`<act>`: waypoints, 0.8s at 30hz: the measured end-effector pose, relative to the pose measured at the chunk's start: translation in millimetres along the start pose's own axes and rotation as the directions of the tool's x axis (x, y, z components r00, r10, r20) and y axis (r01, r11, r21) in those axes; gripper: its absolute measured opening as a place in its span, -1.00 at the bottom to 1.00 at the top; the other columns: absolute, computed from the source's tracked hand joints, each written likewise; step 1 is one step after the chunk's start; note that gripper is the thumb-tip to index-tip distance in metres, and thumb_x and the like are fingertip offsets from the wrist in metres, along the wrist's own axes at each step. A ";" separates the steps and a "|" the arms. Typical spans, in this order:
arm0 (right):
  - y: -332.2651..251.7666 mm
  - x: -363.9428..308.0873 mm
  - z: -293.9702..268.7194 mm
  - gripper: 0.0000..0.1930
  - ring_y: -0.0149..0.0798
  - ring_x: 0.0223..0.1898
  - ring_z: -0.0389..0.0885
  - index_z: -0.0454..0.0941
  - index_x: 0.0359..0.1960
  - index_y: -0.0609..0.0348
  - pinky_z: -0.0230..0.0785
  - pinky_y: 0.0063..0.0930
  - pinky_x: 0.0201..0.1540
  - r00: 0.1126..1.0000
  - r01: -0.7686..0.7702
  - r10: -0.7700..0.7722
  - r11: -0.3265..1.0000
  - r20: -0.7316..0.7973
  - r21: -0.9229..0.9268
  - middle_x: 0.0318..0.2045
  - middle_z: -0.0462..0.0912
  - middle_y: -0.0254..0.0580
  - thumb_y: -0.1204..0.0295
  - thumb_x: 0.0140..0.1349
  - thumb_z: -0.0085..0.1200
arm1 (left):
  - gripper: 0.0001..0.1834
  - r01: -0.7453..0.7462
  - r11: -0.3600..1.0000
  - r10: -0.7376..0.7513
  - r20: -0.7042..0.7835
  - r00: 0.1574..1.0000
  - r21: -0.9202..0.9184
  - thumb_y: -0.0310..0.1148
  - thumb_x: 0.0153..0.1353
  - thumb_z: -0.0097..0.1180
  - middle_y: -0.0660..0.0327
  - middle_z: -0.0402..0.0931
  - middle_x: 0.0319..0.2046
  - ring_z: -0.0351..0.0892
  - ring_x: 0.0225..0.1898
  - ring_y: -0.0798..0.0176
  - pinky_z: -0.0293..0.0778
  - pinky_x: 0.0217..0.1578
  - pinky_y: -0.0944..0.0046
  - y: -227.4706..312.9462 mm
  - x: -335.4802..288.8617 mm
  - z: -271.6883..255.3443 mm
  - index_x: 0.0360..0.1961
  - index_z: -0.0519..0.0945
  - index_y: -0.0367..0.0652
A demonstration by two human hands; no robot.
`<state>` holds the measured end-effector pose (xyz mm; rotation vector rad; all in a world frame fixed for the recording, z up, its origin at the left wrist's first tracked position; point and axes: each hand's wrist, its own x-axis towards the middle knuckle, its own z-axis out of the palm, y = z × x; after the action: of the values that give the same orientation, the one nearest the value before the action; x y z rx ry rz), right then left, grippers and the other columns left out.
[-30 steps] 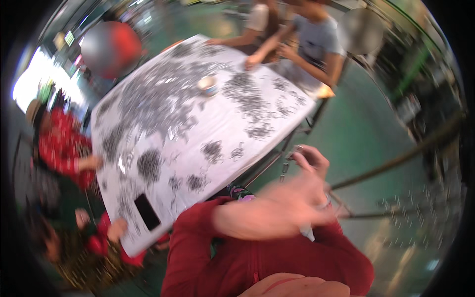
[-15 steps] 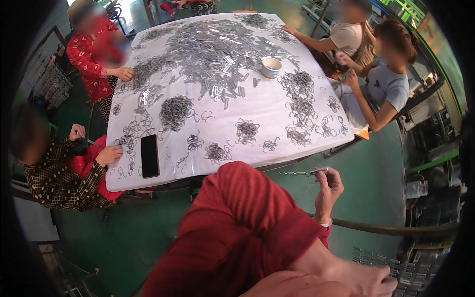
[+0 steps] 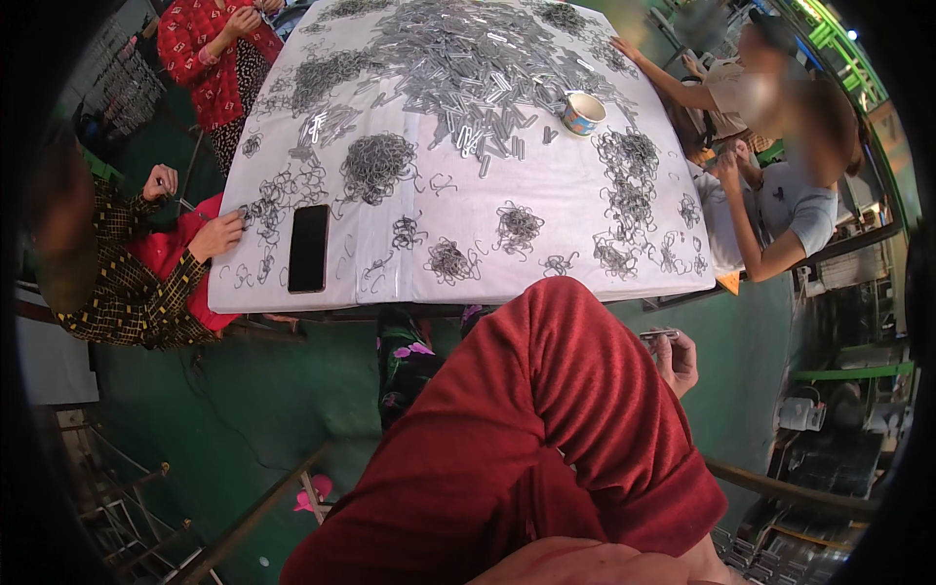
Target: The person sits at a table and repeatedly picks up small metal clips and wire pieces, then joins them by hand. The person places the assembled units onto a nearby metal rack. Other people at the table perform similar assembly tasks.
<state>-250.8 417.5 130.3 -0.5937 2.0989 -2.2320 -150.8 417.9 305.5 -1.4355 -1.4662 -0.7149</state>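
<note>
My right hand (image 3: 680, 363) shows past the far side of a raised red sleeve, low beside the table's near right corner. Its thumb and fingers are pinched on a flat silver metal piece (image 3: 659, 334); the sleeve covers the wrist. The red sleeve (image 3: 546, 419) of my left arm is bent across the middle, elbow up. A bit of bare forearm (image 3: 704, 564) comes out of its cuff at the lower edge; my left hand is out of sight. Wire hooks (image 3: 451, 261) in small heaps lie on the table's near side.
A white-covered table (image 3: 575, 210) carries a large pile of silver metal pieces (image 3: 478, 73), hook heaps, a paper cup (image 3: 583, 114) and a black phone (image 3: 309, 249). Co-workers sit or stand along both sides; one hand (image 3: 216, 234) touches hooks at left. Metal bars (image 3: 795, 492) stand at lower right.
My left hand, at lower right before, has dropped out of view. The right hand is now partly behind the sleeve, less of its metal piece showing. The view has shifted.
</note>
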 end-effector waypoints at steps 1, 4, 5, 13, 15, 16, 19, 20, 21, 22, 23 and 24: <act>-1.4 -0.6 1.4 -0.92 -0.47 -0.43 0.46 0.49 -0.30 0.31 0.28 -0.66 -0.40 1.000 -0.008 0.008 1.000 -0.009 -0.004 -0.36 0.60 -0.16 0.62 0.17 0.08 | -0.85 -0.001 1.000 0.001 0.002 1.000 0.002 -0.20 0.09 -0.02 0.13 0.36 -0.35 0.39 -0.22 0.02 0.35 -0.29 -0.06 -1.0 -0.6 -0.8 -0.36 0.48 0.01; 0.2 -0.6 -3.9 -0.93 -0.47 -0.43 0.45 0.49 -0.31 0.31 0.28 -0.66 -0.39 1.000 0.006 -0.006 1.000 -0.001 -0.022 -0.36 0.60 -0.16 0.62 0.17 0.08 | -0.84 -0.001 1.000 0.001 0.006 1.000 0.008 -0.20 0.09 -0.01 0.14 0.37 -0.36 0.39 -0.24 0.02 0.35 -0.30 -0.05 -2.6 -0.3 -0.7 -0.37 0.48 0.00; 0.9 0.1 -6.0 -0.93 -0.48 -0.44 0.45 0.49 -0.31 0.32 0.28 -0.66 -0.39 1.000 0.019 -0.019 0.999 0.002 -0.029 -0.36 0.60 -0.16 0.62 0.17 0.08 | -0.84 -0.002 1.000 0.002 0.008 1.000 0.004 -0.20 0.09 -0.01 0.14 0.37 -0.36 0.40 -0.24 0.02 0.35 -0.30 -0.05 -3.0 -0.8 0.1 -0.37 0.48 0.00; 0.0 -4.0 -4.3 -0.93 -0.48 -0.43 0.44 0.49 -0.31 0.31 0.28 -0.65 -0.38 1.000 0.004 -0.004 1.000 -0.015 0.018 -0.38 0.61 -0.18 0.61 0.18 0.07 | -0.83 0.011 0.999 -0.013 0.038 0.999 0.036 -0.18 0.10 0.01 0.15 0.39 -0.38 0.42 -0.28 0.03 0.36 -0.34 -0.02 -9.7 -0.5 3.6 -0.39 0.47 -0.01; 0.0 -4.8 -3.9 -0.93 -0.47 -0.43 0.43 0.49 -0.30 0.31 0.28 -0.64 -0.37 0.999 -0.012 0.013 1.000 -0.032 0.019 -0.38 0.61 -0.18 0.61 0.18 0.08 | -0.83 0.000 0.999 -0.001 0.045 0.999 0.032 -0.18 0.10 0.01 0.15 0.40 -0.39 0.42 -0.29 0.03 0.36 -0.35 -0.02 -11.0 -3.7 2.1 -0.40 0.47 -0.02; 0.1 -4.6 -4.2 -0.93 -0.47 -0.42 0.43 0.50 -0.30 0.31 0.28 -0.64 -0.37 0.999 -0.012 0.013 1.000 -0.030 0.017 -0.37 0.61 -0.17 0.60 0.18 0.08 | -0.82 0.001 0.999 -0.003 0.044 0.999 0.037 -0.17 0.10 0.01 0.15 0.40 -0.39 0.43 -0.30 0.03 0.36 -0.35 -0.01 -9.9 -3.6 1.9 -0.40 0.47 -0.02; -0.7 -4.7 -4.6 -0.92 -0.46 -0.42 0.43 0.50 -0.30 0.31 0.28 -0.63 -0.35 1.000 -0.007 0.007 1.000 -0.020 0.022 -0.36 0.61 -0.17 0.60 0.17 0.09 | -0.82 0.007 0.999 -0.009 0.047 0.999 0.042 -0.17 0.10 0.02 0.16 0.41 -0.40 0.44 -0.31 0.03 0.37 -0.36 0.00 -10.7 -5.4 2.1 -0.41 0.47 -0.03; -1.4 -4.8 -4.9 -0.92 -0.46 -0.43 0.43 0.50 -0.30 0.31 0.28 -0.62 -0.35 1.000 -0.005 0.005 1.000 -0.017 0.025 -0.36 0.61 -0.17 0.60 0.17 0.09 | -0.81 0.004 0.999 -0.006 0.051 0.999 0.043 -0.17 0.10 0.02 0.16 0.41 -0.40 0.44 -0.32 0.04 0.37 -0.37 0.00 -13.5 -4.7 4.7 -0.41 0.47 -0.03; -3.0 -5.5 -4.1 -0.92 -0.46 -0.42 0.43 0.50 -0.30 0.31 0.28 -0.62 -0.35 1.000 -0.002 0.002 1.000 -0.016 0.023 -0.36 0.61 -0.17 0.60 0.17 0.09 | -0.81 0.009 0.999 -0.011 0.049 0.999 0.044 -0.16 0.10 0.03 0.16 0.42 -0.40 0.44 -0.32 0.04 0.37 -0.37 0.00 -10.7 -5.2 3.9 -0.41 0.46 -0.03; -4.8 -6.2 -2.9 -0.92 -0.46 -0.42 0.43 0.50 -0.30 0.31 0.28 -0.62 -0.35 1.000 0.000 0.000 1.000 -0.016 0.021 -0.36 0.61 -0.17 0.60 0.17 0.09 | -0.81 0.010 0.999 -0.012 0.050 0.999 0.047 -0.16 0.10 0.03 0.16 0.42 -0.40 0.44 -0.33 0.04 0.37 -0.38 0.01 -11.0 -5.8 3.1 -0.41 0.46 -0.03; -5.6 -6.9 -2.1 -0.92 -0.46 -0.42 0.43 0.50 -0.30 0.31 0.28 -0.63 -0.36 1.000 0.001 -0.001 1.000 -0.016 0.019 -0.36 0.61 -0.18 0.60 0.17 0.09 | -0.81 0.010 0.999 -0.012 0.049 0.999 0.053 -0.16 0.10 0.03 0.16 0.42 -0.40 0.45 -0.33 0.04 0.37 -0.38 0.01 -11.4 -6.6 2.2 -0.42 0.46 -0.04; -5.3 -7.3 -3.0 -0.92 -0.46 -0.42 0.44 0.50 -0.30 0.31 0.28 -0.62 -0.36 1.000 0.001 0.000 1.000 -0.020 0.016 -0.36 0.61 -0.18 0.59 0.17 0.09 | -0.80 0.014 0.998 -0.017 0.050 0.999 0.056 -0.16 0.10 0.03 0.16 0.43 -0.41 0.45 -0.34 0.04 0.37 -0.38 0.01 -11.7 -7.0 1.4 -0.42 0.46 -0.04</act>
<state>-243.6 422.9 133.5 -0.5733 2.0877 -2.2627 -163.3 414.4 301.0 -1.4107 -1.5258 -0.6469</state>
